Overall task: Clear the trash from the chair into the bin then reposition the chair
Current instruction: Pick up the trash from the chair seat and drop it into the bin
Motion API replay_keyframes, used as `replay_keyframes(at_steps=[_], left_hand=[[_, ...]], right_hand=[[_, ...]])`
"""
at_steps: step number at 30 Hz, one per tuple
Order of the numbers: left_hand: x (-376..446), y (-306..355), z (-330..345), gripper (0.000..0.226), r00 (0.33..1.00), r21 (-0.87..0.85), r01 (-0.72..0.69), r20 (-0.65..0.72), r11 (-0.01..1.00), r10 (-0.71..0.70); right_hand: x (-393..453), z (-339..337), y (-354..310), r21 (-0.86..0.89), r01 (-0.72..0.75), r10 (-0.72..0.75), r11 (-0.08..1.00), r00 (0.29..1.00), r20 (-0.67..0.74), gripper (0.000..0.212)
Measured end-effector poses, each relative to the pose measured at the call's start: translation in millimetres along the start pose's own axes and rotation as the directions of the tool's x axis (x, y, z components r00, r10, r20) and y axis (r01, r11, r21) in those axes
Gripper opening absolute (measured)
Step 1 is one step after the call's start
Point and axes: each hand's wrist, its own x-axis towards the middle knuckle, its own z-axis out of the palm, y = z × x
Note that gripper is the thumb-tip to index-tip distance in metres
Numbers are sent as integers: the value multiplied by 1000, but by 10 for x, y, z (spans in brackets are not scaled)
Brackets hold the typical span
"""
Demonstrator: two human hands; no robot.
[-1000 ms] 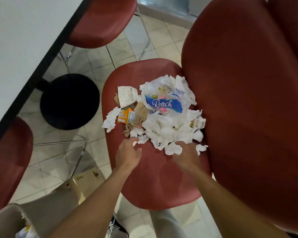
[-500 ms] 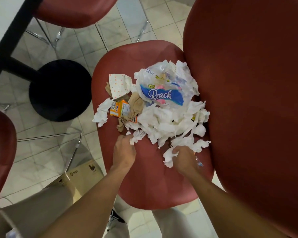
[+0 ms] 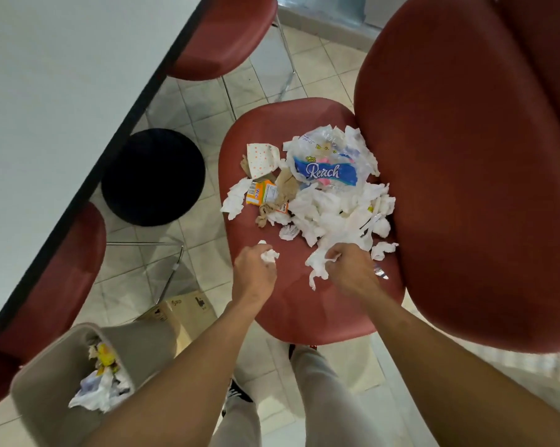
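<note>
The trash [image 3: 320, 201] lies in a heap on the far part of the red chair [image 3: 304, 304] seat, and the bin [image 3: 43, 382] stands on the floor at the near left. The left hand [image 3: 254, 269] is curled around a small white paper ball, and the right hand [image 3: 349, 269] pinches a torn tissue strip at the near edge of the heap. The stuff looks very light, soft and easy to rip, so it is probably best grabbed in bunched handfuls, not by loose ends.

On the red chair seat [image 3: 304, 304] in front of me lies a heap of white tissue scraps [image 3: 333, 217], a Reach wrapper [image 3: 328, 172] at its far side, an orange carton [image 3: 261, 194] left.
</note>
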Motion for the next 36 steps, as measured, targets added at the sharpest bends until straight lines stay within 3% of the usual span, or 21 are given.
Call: replay_keyframes(at_steps=[8,18,24,36], left_hand=[[-607,-295,-569,23,994,-77,74,-68,994,-80],[-1219,-1043,-1158,27,970,-165,138,-174,977,-167],[-1531,-1706,-1495,38,948,-203,176,-230,963,-221],[-1931,-2875,-1973,30,859,-305,346,-277,887,-430]], right_hand=[[-782,199,-436,-10,105,-105,994,994,0,23],[-1504,828,-914,-64,283,-282,957,959,17,19],[-1808,1400,-1225,-68,369,-362,927,927,101,13],[-2312,2579,-1745,-145,474,-417,868,857,302,16]])
